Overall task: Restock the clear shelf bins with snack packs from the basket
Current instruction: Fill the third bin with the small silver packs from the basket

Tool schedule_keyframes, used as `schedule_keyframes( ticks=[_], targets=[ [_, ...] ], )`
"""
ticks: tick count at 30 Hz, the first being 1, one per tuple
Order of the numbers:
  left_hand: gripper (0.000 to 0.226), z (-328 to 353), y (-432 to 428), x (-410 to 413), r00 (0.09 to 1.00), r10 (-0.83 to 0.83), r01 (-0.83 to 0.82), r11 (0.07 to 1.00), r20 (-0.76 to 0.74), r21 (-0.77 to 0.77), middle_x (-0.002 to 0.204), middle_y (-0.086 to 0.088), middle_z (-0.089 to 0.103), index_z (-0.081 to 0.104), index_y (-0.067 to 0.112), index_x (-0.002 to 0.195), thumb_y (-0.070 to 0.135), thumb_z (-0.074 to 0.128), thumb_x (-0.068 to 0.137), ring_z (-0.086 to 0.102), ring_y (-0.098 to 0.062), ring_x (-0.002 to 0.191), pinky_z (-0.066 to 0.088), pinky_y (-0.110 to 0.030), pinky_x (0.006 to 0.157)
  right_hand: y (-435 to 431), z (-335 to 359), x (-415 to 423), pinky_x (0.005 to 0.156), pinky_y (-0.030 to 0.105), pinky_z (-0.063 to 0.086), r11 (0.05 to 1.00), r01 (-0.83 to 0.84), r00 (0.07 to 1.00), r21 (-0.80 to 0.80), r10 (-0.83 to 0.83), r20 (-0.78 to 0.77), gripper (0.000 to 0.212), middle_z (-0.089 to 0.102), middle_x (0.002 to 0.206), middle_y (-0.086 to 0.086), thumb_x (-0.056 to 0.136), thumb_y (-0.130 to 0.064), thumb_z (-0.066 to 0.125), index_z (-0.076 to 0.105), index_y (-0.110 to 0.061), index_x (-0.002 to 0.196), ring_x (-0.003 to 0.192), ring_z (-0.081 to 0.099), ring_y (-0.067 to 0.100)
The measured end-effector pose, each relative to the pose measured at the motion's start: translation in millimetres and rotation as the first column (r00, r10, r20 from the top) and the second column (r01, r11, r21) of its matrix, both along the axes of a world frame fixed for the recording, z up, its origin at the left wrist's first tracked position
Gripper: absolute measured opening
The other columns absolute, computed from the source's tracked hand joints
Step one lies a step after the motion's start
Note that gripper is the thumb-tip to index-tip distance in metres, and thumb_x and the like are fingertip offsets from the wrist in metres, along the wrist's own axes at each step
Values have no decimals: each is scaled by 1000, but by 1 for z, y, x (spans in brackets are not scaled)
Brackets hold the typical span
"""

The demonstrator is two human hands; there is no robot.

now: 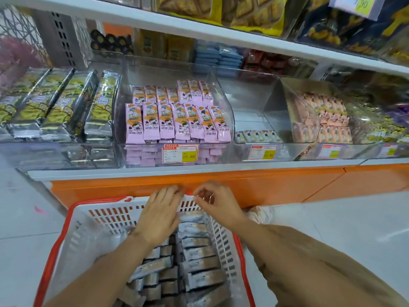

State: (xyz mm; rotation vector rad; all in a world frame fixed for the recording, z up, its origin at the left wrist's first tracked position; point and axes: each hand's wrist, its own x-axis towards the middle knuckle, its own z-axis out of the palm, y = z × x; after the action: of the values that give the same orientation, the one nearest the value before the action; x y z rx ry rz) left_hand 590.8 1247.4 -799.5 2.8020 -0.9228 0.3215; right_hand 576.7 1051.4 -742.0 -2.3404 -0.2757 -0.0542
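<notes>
Packs [200, 259] fill the basket [55, 251] on the floor [22, 218] under the shelf [155, 171]. They lie flat in two rough columns with their long axes running side to side across the basket; a few on the left sit skewed.

The left hand [159, 216] lies palm down over the far packs. The right hand [218, 203] is just beside it at the far rim, fingers curled. I cannot tell whether either grip holds a pack, as the fingertips are blurred.

The wrappers look like foil, so I judge the packs light, slick and crushable, best pinched across the narrow sides at mid-length. The nearly bare bin [261, 100] above shows a low front row of similar packs.
</notes>
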Motion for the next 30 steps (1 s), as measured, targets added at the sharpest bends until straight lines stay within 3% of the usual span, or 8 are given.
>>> schedule_keyframes(
  ticks=[5,8,12,21,23,25,28,30],
  targets=[
    [88,-32,14,2,980,122,-97,983,-160,158,122,-14,62,60,4,130,27,90,51,59,-34,112,49,-48,99,10,-70,8,83,34,52,979,-17,966,-203,-36,-258,19,65,104,1,90,-25,66,66,-16,107,86,62,16],
    [98,-53,21,5,959,184,-135,965,-215,223,128,-18,63,60,-1,131,30,93,44,61,-36,117,46,-52,103,11,-101,11,91,33,48,953,-52,941,-297,-52,-333,24,65,114,3,92,-24,63,63,-15,114,101,61,18],
    [99,-67,26,8,968,148,-110,976,-204,188,139,-20,55,53,-3,138,25,89,50,54,-37,128,26,-53,109,18,-138,11,95,36,46,920,-73,932,-385,-74,-355,24,62,116,4,90,-24,59,62,-17,113,108,56,22],
    [98,-83,26,10,977,134,-112,985,-166,135,142,-18,53,48,-1,142,22,83,54,45,-35,132,25,-53,111,30,-165,8,97,40,41,747,-197,955,-635,0,-297,40,50,133,7,88,-26,67,54,-16,124,127,43,29],
    [98,-83,26,9,976,135,-114,985,-169,130,142,-18,52,47,-1,143,22,83,55,43,-35,133,25,-53,111,27,-163,9,92,37,43,777,-195,952,-599,3,-305,37,52,129,7,88,-26,66,57,-15,122,123,46,28],
    [98,-82,26,8,975,140,-118,984,-172,132,143,-17,52,47,0,144,24,84,56,45,-35,133,27,-54,112,22,-156,10,81,31,42,864,-122,963,-489,-18,-270,29,55,118,5,87,-24,66,61,-12,113,111,52,24],
    [96,-75,25,7,975,130,-111,988,-180,111,140,-18,53,48,-1,142,25,85,58,47,-35,131,36,-55,112,10,-133,14,71,23,39,961,4,955,-277,-86,-283,23,55,103,2,85,-20,70,62,-10,104,89,54,16],
    [91,-70,25,7,976,112,-103,993,-189,57,136,-20,53,50,-1,140,23,84,60,41,-34,127,38,-51,111,4,-113,14,70,19,46,994,82,931,-78,-105,-349,23,60,99,3,85,-16,72,62,-11,104,86,58,14]
  ],
)
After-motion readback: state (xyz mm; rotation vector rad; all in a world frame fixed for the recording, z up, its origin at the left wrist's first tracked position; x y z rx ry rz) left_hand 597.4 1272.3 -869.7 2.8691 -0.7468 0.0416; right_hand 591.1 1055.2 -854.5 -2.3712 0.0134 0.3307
